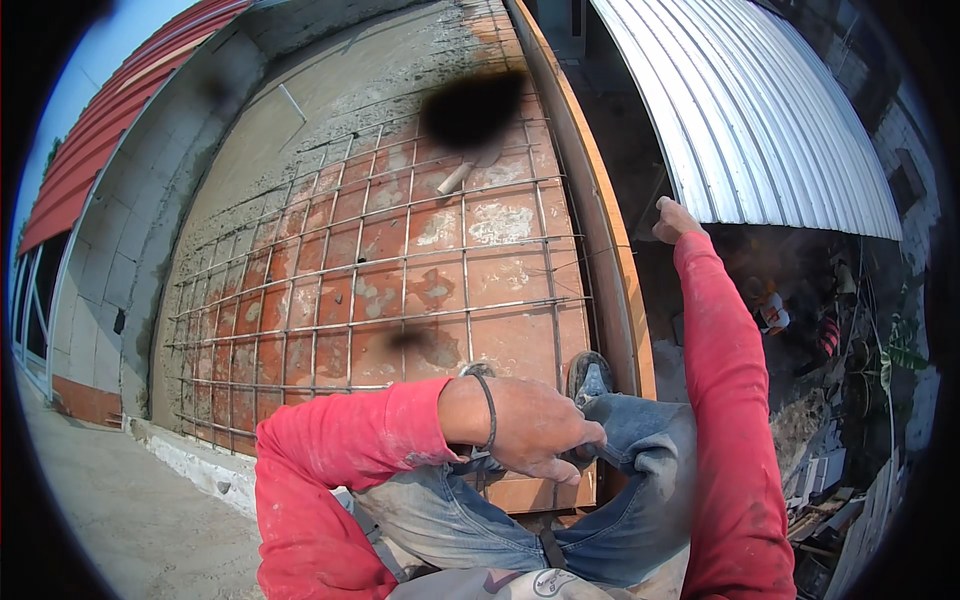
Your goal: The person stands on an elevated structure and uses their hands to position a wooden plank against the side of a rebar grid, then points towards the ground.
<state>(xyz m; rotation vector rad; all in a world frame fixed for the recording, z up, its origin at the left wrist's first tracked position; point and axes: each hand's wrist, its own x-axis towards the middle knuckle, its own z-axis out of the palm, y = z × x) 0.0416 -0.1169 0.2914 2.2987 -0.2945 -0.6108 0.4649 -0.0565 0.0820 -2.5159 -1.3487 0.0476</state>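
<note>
My left hand (525,425), with a dark band at the wrist, hangs over my bent knees. Its thumb and a finger are apart, with nothing seen between them. My right arm stretches out past the orange-edged formwork board (603,215). At its end, my right hand (677,220) is closed, one digit sticking out toward the metal roof; nothing shows in it. Below my hands lies a steel rebar grid (408,228) over reddish panels (505,270) splashed with cement. A tool with a pale handle (455,180) rests on the grid, its far part hidden by a dark lens smudge.
Wet grey concrete (335,105) covers the far and left part of the slab, beside a block wall (120,235). Right of the board is a drop, with a corrugated metal roof (750,110) and people (775,312) below. My shoes (588,375) stand at the grid's near edge.
</note>
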